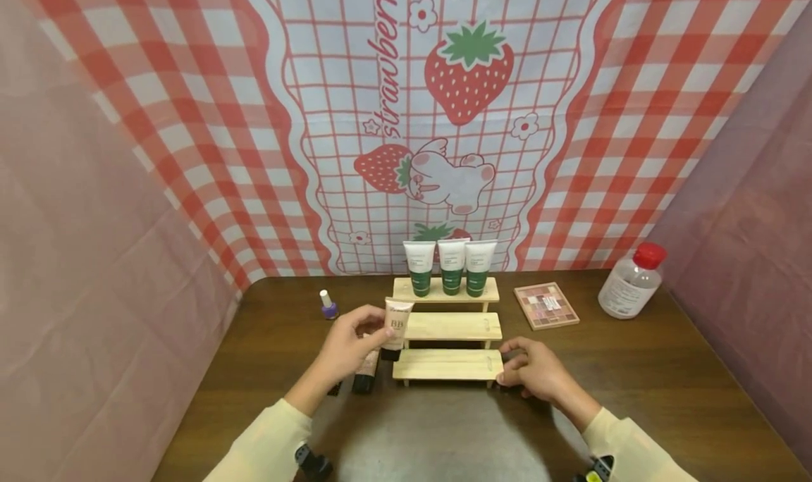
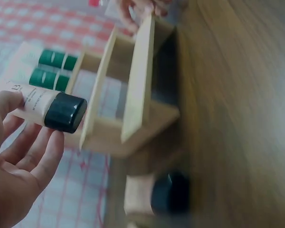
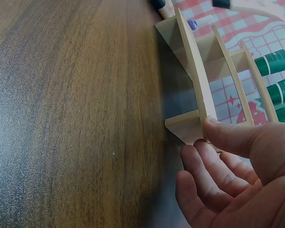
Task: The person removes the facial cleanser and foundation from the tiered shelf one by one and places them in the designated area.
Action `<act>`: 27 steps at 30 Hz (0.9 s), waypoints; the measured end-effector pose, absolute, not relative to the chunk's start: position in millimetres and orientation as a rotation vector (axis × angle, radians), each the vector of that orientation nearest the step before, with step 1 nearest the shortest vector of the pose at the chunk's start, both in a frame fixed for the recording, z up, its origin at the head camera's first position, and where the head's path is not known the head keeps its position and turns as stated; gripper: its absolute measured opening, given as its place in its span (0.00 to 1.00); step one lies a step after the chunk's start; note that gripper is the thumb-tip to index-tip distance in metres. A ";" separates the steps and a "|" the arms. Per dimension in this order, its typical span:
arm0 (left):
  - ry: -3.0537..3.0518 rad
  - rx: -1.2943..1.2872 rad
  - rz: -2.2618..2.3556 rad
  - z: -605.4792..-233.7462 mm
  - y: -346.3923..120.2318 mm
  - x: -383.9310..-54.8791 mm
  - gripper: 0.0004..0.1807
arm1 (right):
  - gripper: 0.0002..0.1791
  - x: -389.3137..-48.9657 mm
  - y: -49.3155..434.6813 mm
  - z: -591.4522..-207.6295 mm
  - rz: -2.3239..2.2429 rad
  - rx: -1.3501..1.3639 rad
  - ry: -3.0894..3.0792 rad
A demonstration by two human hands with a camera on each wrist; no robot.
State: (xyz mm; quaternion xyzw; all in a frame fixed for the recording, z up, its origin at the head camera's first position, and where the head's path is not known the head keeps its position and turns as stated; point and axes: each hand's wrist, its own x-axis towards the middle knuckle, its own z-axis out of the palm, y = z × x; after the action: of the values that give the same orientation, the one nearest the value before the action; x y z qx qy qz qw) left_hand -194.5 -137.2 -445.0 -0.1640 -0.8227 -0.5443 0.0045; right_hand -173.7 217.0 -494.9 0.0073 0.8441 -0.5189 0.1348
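Cream sleeves point(image 1: 266, 443) nearest cam; L hand point(image 1: 350, 342), grip pinching BB tube point(image 1: 397, 323) cap-down by wooden rack point(image 1: 453, 325); R hand point(image 1: 539, 369), grip closed on bottom tier's point(image 1: 447, 364) R end.

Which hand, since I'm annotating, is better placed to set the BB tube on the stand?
Probably left: the left hand holds the BB tube by the left end of the wooden stand; the right hand grips its other end.

Lower left of centre in the head view, the left hand point(image 1: 350, 342) partly hid a lying tube point(image 1: 364, 380); at right, the bottle point(image 1: 626, 290) bore illegibly small print. The left wrist view's top edge cropped the right hand point(image 2: 141, 10) (blurred, too).
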 end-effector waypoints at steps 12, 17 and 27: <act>-2.587 -0.022 -1.896 -473.9 -213.7 -181.5 0.14 | 0.29 -173.7 221.5 -496.0 -1.500 -0.002 2.420; -2.621 0.047 -1.895 -482.3 -233.2 -179.4 0.17 | 0.29 -173.6 221.6 -495.6 -1.497 0.003 2.414; -2.709 0.205 -1.827 -495.0 -256.0 -184.6 0.19 | 0.29 -173.2 219.0 -493.8 -1.509 0.034 2.419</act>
State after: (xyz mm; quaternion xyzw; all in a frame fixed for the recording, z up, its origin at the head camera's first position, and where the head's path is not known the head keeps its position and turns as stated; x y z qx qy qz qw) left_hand -184.6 -256.0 -495.0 0.0624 -0.8256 -0.5569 -0.0661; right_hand -173.2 219.0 -493.8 0.0119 0.8395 -0.5236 0.1446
